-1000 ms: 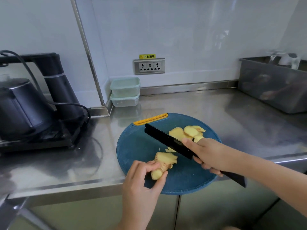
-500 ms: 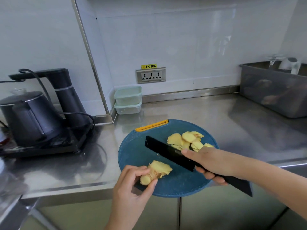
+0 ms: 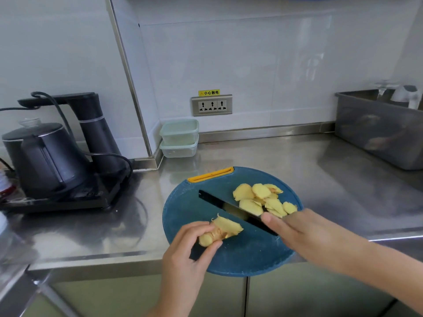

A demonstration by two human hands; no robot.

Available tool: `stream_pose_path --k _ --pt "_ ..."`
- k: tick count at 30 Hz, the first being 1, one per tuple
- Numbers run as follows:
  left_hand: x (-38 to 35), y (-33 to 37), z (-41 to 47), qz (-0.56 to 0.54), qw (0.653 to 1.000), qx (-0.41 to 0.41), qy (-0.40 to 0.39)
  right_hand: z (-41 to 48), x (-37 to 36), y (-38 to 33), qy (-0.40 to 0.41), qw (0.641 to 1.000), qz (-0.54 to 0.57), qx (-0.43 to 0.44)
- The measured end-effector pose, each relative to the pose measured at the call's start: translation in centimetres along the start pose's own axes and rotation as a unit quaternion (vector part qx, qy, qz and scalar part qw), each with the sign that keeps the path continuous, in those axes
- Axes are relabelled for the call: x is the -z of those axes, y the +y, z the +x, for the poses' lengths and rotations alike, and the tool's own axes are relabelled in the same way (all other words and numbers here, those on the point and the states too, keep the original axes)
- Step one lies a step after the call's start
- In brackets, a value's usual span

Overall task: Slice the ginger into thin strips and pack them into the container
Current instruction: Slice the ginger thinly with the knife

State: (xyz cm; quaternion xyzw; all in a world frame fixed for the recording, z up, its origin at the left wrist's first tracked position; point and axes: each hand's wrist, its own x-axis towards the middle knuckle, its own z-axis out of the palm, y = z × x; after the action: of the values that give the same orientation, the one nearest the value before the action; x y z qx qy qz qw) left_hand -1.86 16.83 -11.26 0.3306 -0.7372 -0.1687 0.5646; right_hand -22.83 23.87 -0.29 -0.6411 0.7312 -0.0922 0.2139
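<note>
Steel counter (image 3: 297, 170): left hand (image 3: 190, 255) pinches ginger (image 3: 222, 229), right hand (image 3: 309, 236) grips knife (image 3: 219, 203)

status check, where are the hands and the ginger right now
Left hand pinches ginger chunk over cutting board. Right hand grips knife, blade clear of chunk. Slices piled beyond blade. Containers stacked at wall.

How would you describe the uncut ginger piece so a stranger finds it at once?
Find the round blue cutting board on the counter. At its near left, the left hand pinches a ginger chunk. Unlike the flat slices beyond the knife, it is thick.
</note>
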Motion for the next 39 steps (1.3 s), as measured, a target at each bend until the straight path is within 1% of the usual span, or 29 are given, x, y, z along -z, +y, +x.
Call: stream_pose_path --k 2,4,8,13,17,30,35,39 --pt "-0.2 -0.1 -0.1 -0.004 1.0 0.008 0.011 -0.6 -0.9 -0.4 0.031 0.997 -0.063 0.039" --pt "-0.2 -0.1 -0.1 -0.005 1.0 0.014 0.016 -1.0 -1.4 -0.3 0.055 0.992 -0.1 0.061" --pt "-0.1 -0.2 0.1 -0.01 0.999 0.029 0.021 -1.9 -2.2 -0.6 0.067 0.975 -0.184 0.107" --pt "0.0 -0.4 0.0 0.018 1.0 0.007 0.017 -1.7 -3.1 -0.3 0.085 0.96 -0.232 0.134" --pt "0.0 -0.4 0.0 0.028 0.999 -0.004 0.028 -1.6 -3.7 0.2 0.108 0.955 -0.233 0.149" --pt "-0.3 -0.4 0.0 0.017 0.998 -0.024 0.048 -1.7 -4.1 0.5 0.111 0.954 -0.232 0.155" --pt "-0.3 -0.4 -0.1 0.014 0.998 -0.026 0.053 -1.5 -4.2 0.8 0.114 0.958 -0.212 0.158" --pt "-0.3 -0.5 -0.2 0.004 0.997 -0.036 0.064 -1.4 -4.3 0.7 0.1 0.966 -0.181 0.156"
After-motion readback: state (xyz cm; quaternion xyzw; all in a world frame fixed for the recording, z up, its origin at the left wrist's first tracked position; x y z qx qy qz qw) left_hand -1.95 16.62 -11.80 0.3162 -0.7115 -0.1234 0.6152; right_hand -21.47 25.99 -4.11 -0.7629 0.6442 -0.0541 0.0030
